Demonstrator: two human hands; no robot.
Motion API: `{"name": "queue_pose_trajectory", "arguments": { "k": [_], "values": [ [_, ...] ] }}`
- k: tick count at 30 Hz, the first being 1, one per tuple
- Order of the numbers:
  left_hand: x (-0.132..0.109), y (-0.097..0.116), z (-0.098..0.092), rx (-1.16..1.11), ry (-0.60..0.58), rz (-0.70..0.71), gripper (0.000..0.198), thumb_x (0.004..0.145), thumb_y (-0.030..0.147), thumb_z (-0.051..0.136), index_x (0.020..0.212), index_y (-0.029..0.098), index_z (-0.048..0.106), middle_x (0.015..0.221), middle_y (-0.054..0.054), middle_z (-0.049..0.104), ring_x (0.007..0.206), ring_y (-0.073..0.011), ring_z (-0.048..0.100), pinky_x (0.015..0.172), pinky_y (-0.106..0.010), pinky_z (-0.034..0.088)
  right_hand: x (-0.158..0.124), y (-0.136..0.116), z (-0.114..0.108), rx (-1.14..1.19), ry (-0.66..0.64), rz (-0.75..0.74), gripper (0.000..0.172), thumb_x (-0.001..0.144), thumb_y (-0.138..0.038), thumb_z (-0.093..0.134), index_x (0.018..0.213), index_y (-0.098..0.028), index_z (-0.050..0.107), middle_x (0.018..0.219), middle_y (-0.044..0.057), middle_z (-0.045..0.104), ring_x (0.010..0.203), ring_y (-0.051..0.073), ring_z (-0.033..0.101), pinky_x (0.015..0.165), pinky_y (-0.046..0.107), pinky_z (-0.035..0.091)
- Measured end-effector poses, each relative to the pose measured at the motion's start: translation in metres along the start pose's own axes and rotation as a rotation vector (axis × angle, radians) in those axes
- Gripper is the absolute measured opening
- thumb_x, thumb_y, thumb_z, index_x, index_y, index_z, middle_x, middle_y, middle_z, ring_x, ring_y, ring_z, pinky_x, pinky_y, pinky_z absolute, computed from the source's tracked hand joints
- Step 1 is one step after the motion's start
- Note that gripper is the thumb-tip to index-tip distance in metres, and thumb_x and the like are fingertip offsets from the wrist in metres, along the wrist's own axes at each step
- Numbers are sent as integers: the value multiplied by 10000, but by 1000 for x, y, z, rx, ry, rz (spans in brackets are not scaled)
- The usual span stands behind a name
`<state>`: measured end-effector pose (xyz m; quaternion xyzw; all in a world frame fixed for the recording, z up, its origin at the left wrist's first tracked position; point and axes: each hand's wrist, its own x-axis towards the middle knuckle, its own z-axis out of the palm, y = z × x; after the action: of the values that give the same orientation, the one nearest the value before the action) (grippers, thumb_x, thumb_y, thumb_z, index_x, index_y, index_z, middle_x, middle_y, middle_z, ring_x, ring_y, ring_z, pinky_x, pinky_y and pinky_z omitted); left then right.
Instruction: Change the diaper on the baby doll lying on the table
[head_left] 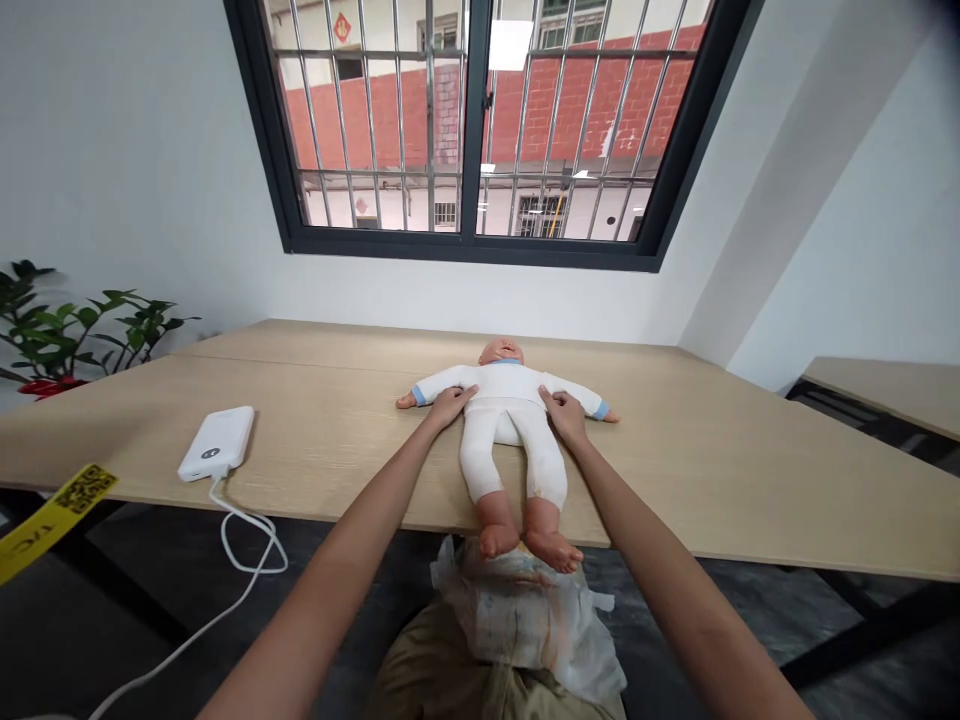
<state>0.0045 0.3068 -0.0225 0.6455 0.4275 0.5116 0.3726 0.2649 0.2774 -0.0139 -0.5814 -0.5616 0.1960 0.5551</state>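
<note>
A baby doll [507,400] in a white suit with blue cuffs lies on its back on the wooden table [712,470], head toward the window and bare feet hanging past the near edge. My left hand [448,405] rests flat on the doll's side by its arm, fingers stretched out. On the other side, my right hand [564,412] lies against the doll's torso under its other arm, fingers extended. Both hands touch the white suit. A crumpled diaper [525,610] sits on my lap below the doll's feet.
A white power bank [217,442] lies on the table's left part, its white cable [240,560] hanging over the edge. A yellow tape strip [52,515] shows at the far left. A potted plant [67,335] stands behind the left corner. A second table [892,390] is at right.
</note>
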Motion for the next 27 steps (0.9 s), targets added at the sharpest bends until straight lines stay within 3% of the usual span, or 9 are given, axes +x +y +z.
{"name": "queue_pose_trajectory", "arguments": {
  "k": [4,7,13,16,21,27],
  "values": [
    [-7,5,-3,-1,19,-13,342,672,489,700,726,181,561,721,-40,600,781,-221,564,770,-340,439,-3,10,-6,109,30,15,432,714,-583,655,859,-201,512,776,46,607,716,193,570,685,319,486],
    [-10,11,-8,-43,3,-9,318,650,372,705,851,185,544,832,-26,578,817,-176,551,779,-296,436,-8,11,-5,260,-107,-65,422,695,-479,634,999,-212,514,867,31,593,780,179,558,702,297,476],
    [-17,17,-20,-86,-251,6,473,585,234,727,1042,203,610,915,-24,587,853,-164,561,768,-266,447,-11,9,-4,234,-280,-99,449,668,-342,591,1084,-175,615,1016,62,617,878,180,543,792,307,435],
    [-16,15,-19,-59,-259,31,404,570,254,740,947,190,610,807,11,538,767,-149,517,691,-251,416,-10,10,-5,190,-312,-90,473,661,-376,637,1079,-156,629,965,73,650,813,186,554,758,321,438],
    [-13,13,-13,13,-278,86,246,604,309,721,734,173,562,677,36,478,649,-128,434,607,-244,338,-13,8,-7,163,-297,-154,325,663,-432,665,844,-164,638,843,74,650,739,185,542,724,331,432],
    [-14,16,-12,74,-281,145,294,681,408,695,676,174,517,645,46,431,614,-115,362,583,-237,277,-19,-1,-7,152,-232,-178,363,645,-518,655,753,-187,551,718,29,572,670,163,488,676,314,418]
  ]
}}
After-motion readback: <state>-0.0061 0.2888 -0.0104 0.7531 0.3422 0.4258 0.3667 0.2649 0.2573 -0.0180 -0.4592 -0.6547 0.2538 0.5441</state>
